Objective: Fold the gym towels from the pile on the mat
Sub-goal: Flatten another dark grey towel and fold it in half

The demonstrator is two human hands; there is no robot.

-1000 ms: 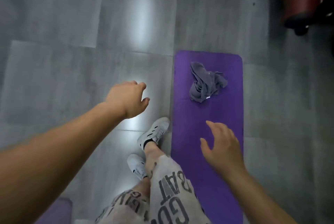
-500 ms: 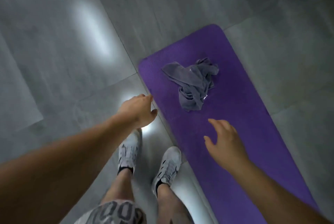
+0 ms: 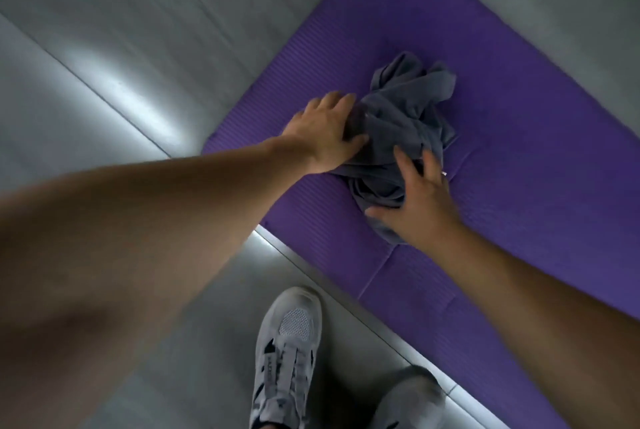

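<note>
Hands on towel pile (image 3: pixel 412 109), mat (image 3: pixel 519 116).
I see left hand (image 3: pixel 325 130) curled into the cloth; right hand (image 3: pixel 415 201) spread, pressing it.

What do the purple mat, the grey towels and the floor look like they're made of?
Mat: likely foam, matt purple, with fine ribs and a pressed crease.
Towels: soft grey cloth, perhaps microfibre; they crumple into loose folds.
Floor: hard grey tile or vinyl, semi-gloss; it mirrors the light and shows straight seams.
</note>
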